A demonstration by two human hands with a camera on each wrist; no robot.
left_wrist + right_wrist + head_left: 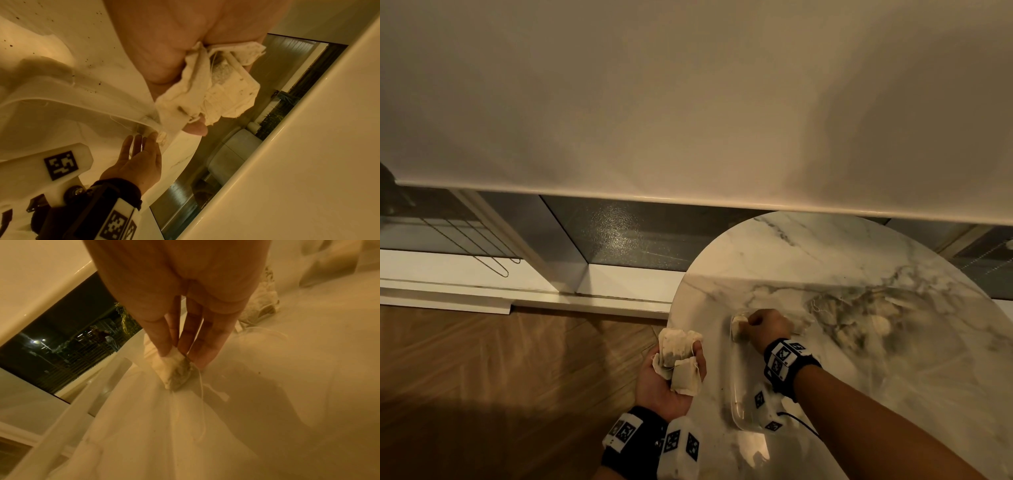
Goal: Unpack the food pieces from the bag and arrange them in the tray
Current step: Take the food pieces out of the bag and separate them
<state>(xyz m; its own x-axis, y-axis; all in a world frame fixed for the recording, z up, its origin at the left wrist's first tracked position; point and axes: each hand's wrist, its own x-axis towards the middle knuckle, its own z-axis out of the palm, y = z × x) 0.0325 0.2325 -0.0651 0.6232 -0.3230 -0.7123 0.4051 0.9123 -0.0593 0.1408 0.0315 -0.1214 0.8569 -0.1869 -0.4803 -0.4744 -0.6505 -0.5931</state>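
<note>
Progress looks like early-to-middle, going by what's on show.

Head view first: the left hand (671, 373) sits palm up off the edge of the marble surface (825, 260), its grip cupped around a small bunch of tea bags (678, 359), maybe three or four, hard to count. The right hand (767, 325) is over the far end of a clear tray (736, 407) that's tough to make out because it's see-through, and its grip is pinched on one tea bag (739, 327) right at the tray's far corner. Just beyond the right hand there's a pale heap (859, 322) on the surface, which I'd guess is the bag with more pieces, but it blends into the marble, so I can't say for sure.

Left wrist view: same story up close, crumpled tea bags lying against the palm with the fingertips (196, 128) curled up under them. The right hand shows below, fingers reaching down to the tray rim.

Right wrist view: fingers (193, 335) and thumb nip the top of the single tea bag, which touches the tray floor with its string trailing off. More pieces sit behind, at the upper right.

So my read: one piece is being set down now, and I can't pick out any others already laid out. The handful plus whatever's in the heap remains to be placed.
</note>
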